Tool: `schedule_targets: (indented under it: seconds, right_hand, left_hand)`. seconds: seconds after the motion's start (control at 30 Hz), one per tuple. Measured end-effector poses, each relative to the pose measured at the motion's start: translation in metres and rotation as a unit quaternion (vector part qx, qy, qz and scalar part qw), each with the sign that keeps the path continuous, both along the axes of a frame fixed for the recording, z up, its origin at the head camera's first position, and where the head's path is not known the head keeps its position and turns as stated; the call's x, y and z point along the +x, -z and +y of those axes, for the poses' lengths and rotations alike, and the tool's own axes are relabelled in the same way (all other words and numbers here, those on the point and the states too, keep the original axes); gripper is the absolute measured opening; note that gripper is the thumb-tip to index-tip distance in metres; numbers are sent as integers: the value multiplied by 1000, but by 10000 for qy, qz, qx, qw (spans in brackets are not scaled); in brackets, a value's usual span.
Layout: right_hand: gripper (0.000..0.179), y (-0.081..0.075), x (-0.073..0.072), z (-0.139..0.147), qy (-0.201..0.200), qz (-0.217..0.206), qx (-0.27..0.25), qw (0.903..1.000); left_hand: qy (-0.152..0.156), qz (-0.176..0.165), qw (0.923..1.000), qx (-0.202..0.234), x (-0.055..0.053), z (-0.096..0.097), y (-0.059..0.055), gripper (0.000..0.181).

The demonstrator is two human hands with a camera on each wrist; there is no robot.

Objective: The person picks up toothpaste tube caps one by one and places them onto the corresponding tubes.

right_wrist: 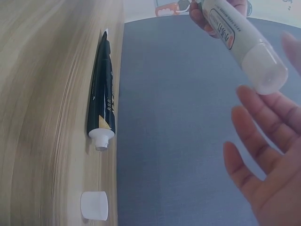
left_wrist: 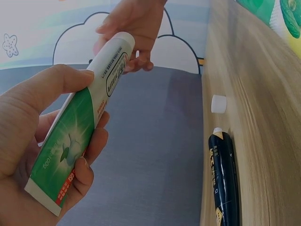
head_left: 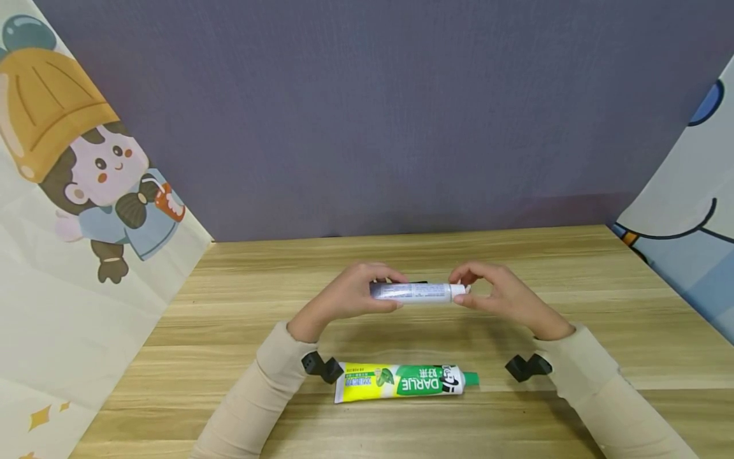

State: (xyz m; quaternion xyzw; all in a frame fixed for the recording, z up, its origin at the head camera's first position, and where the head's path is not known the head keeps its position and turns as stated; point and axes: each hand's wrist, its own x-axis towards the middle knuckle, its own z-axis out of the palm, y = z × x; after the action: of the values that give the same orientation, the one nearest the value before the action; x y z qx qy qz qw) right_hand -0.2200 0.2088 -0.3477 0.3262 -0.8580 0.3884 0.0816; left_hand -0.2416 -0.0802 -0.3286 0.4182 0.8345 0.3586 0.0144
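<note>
My left hand [head_left: 358, 290] holds a green and white toothpaste tube [left_wrist: 77, 117] above the table, thumb on one face and fingers curled round the other. Its white cap [right_wrist: 265, 68] is on and points toward my right hand [head_left: 501, 293]. In the right wrist view, the fingers [right_wrist: 256, 134] of that hand are spread and relaxed around the cap end, gripping nothing. A black toothpaste tube [right_wrist: 101, 92] lies on the table with its white nozzle bare. A loose white cap [right_wrist: 94, 205] rests beyond that nozzle. The held tube mostly hides both in the head view.
A yellow and green Darlie toothpaste tube [head_left: 401, 382] lies nearer me on the wooden table [head_left: 275, 268], its green cap to the right. A grey-purple panel [head_left: 367, 127] rises at the table's back edge. Cartoon-printed sheets [head_left: 51, 306] flank the table.
</note>
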Motion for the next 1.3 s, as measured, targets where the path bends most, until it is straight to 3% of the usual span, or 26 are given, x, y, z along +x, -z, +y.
schedule_targets:
  seconds: [0.67,1.3]
  right_hand:
    - [45,2,-3,-3,-678,939,-446,9923]
    - [42,4,-6,-1,-719,1071,-330,9911]
  left_hand:
    - [-34,-35,10000,-33,-1,0,0,32]
    - [7,39,10000,1,-1,0,1,32]
